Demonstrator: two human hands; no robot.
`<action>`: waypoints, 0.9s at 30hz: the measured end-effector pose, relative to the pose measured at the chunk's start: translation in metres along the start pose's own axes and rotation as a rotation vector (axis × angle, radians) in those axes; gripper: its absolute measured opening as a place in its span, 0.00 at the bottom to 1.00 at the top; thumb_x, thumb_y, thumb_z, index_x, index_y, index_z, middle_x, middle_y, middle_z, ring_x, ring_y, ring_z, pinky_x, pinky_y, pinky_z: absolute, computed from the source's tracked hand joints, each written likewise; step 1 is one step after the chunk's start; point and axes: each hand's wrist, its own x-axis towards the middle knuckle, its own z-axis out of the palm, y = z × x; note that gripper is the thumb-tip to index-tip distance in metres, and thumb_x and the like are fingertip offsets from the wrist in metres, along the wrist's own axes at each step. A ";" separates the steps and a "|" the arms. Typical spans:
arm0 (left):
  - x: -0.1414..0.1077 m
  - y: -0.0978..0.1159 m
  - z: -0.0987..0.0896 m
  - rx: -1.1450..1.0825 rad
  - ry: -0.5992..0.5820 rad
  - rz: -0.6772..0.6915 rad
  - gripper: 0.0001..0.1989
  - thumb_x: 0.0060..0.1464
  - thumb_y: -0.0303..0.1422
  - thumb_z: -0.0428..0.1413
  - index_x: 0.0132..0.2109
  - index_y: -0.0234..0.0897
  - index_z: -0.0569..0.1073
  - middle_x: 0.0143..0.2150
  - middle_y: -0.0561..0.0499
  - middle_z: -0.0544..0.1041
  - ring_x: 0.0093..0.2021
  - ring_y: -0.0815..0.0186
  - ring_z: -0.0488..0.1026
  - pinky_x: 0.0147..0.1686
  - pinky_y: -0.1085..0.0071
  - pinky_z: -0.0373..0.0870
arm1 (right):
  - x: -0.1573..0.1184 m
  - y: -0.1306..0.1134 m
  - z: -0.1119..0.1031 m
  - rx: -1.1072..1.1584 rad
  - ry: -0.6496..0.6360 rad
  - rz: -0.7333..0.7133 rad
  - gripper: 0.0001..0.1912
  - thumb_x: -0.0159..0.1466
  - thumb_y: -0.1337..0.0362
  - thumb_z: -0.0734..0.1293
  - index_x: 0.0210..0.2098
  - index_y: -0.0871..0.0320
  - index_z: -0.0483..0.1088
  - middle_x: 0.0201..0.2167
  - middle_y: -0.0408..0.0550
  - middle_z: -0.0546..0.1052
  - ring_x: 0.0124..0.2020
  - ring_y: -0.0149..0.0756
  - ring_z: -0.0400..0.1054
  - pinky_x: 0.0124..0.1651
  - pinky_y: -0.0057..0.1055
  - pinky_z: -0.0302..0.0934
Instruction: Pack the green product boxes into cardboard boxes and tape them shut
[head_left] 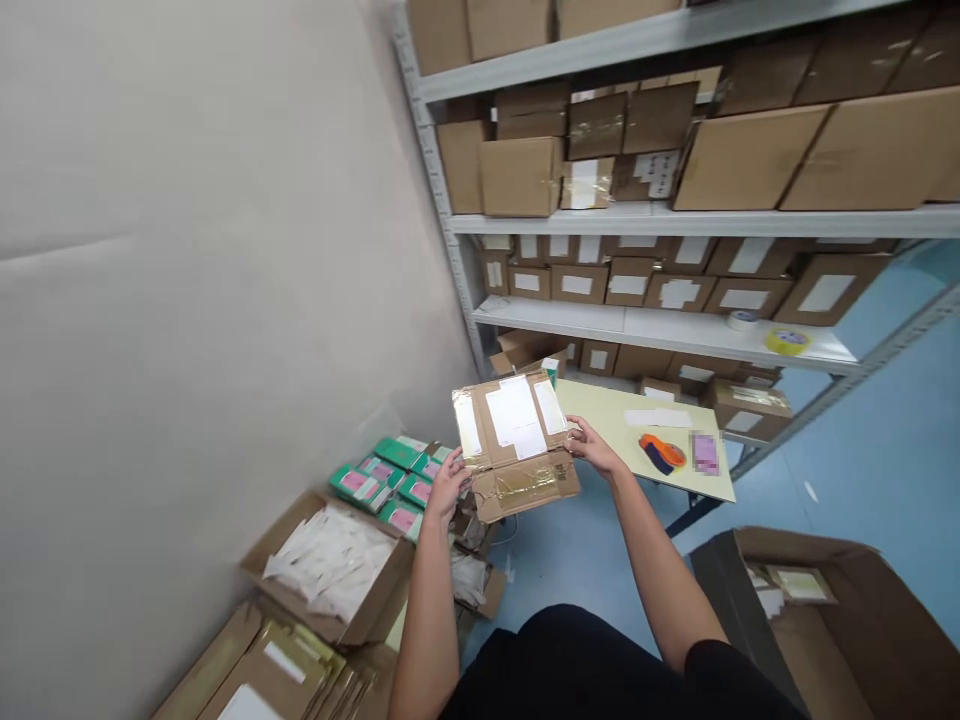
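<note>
Between my two hands is a brown cardboard box (499, 465) with white paper labels and shiny tape on its faces. My left hand (448, 490) grips its left edge, fingers bent against the cardboard. On the opposite side, my right hand (592, 445) holds the right edge near the fold. The box is held in the air in front of the small table (600, 400). Green and pink packs (401, 480) lie just left of my left hand. An orange and dark blue tape dispenser (661, 453) rests on the table to the right of the box.
Metal shelving (547, 318) full of labelled cardboard boxes stands ahead, with tape rolls (787, 341) on one shelf. At lower left is a carton (382, 590) of white packets, near flattened cardboard (247, 660). A large open carton (862, 600) stands at lower right. A wall (225, 250) borders the left.
</note>
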 end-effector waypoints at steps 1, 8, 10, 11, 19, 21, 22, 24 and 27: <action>0.011 -0.002 0.016 0.012 -0.031 -0.011 0.39 0.43 0.38 0.68 0.63 0.42 0.70 0.51 0.44 0.80 0.44 0.62 0.80 0.41 0.71 0.75 | -0.004 0.001 -0.016 -0.001 0.031 0.001 0.36 0.53 0.58 0.76 0.60 0.46 0.64 0.36 0.40 0.74 0.37 0.36 0.69 0.40 0.32 0.63; 0.098 -0.018 0.100 0.093 -0.220 -0.059 0.39 0.44 0.39 0.66 0.65 0.42 0.70 0.51 0.44 0.81 0.42 0.62 0.80 0.39 0.70 0.74 | -0.010 0.019 -0.095 0.059 0.233 0.014 0.35 0.53 0.58 0.75 0.59 0.46 0.63 0.38 0.41 0.74 0.38 0.36 0.71 0.41 0.32 0.65; 0.126 -0.026 0.124 0.092 -0.251 -0.074 0.39 0.43 0.39 0.66 0.64 0.41 0.70 0.50 0.44 0.82 0.40 0.63 0.80 0.37 0.72 0.73 | -0.004 0.023 -0.115 0.073 0.276 0.023 0.34 0.54 0.59 0.74 0.58 0.46 0.63 0.38 0.41 0.74 0.38 0.37 0.71 0.42 0.33 0.66; 0.140 -0.030 0.135 0.091 -0.263 -0.079 0.39 0.43 0.38 0.66 0.64 0.41 0.71 0.50 0.44 0.81 0.40 0.64 0.80 0.36 0.72 0.73 | 0.001 0.024 -0.124 0.072 0.296 0.028 0.33 0.54 0.60 0.74 0.58 0.46 0.63 0.38 0.41 0.74 0.39 0.37 0.71 0.43 0.34 0.67; 0.266 -0.052 0.219 0.137 -0.334 -0.126 0.39 0.40 0.35 0.68 0.62 0.36 0.72 0.49 0.40 0.81 0.41 0.60 0.79 0.37 0.70 0.72 | 0.073 0.033 -0.189 -0.019 0.504 0.144 0.28 0.54 0.58 0.72 0.53 0.47 0.65 0.31 0.37 0.72 0.37 0.38 0.72 0.45 0.38 0.70; 0.297 -0.050 0.234 0.158 -0.349 -0.116 0.38 0.40 0.35 0.67 0.61 0.35 0.73 0.49 0.39 0.81 0.45 0.58 0.80 0.40 0.68 0.73 | 0.094 0.036 -0.198 -0.039 0.551 0.164 0.28 0.54 0.58 0.71 0.54 0.48 0.65 0.30 0.37 0.72 0.38 0.40 0.73 0.46 0.40 0.70; 0.311 -0.049 0.240 0.168 -0.358 -0.110 0.37 0.41 0.35 0.67 0.61 0.35 0.74 0.49 0.39 0.81 0.45 0.57 0.80 0.41 0.67 0.74 | 0.105 0.038 -0.201 -0.044 0.575 0.168 0.29 0.54 0.58 0.71 0.55 0.48 0.65 0.30 0.38 0.73 0.39 0.41 0.73 0.47 0.41 0.70; 0.336 -0.047 0.251 0.188 -0.371 -0.096 0.37 0.41 0.34 0.67 0.61 0.35 0.74 0.47 0.40 0.81 0.44 0.57 0.80 0.41 0.66 0.74 | 0.124 0.044 -0.206 -0.039 0.621 0.167 0.31 0.56 0.58 0.70 0.59 0.48 0.65 0.33 0.41 0.75 0.42 0.43 0.74 0.50 0.43 0.70; 0.363 -0.050 0.267 0.219 -0.363 -0.084 0.37 0.42 0.33 0.66 0.62 0.35 0.73 0.45 0.42 0.81 0.42 0.58 0.80 0.42 0.65 0.75 | 0.148 0.064 -0.213 -0.036 0.691 0.163 0.34 0.59 0.57 0.67 0.65 0.48 0.62 0.41 0.47 0.79 0.49 0.46 0.75 0.55 0.46 0.69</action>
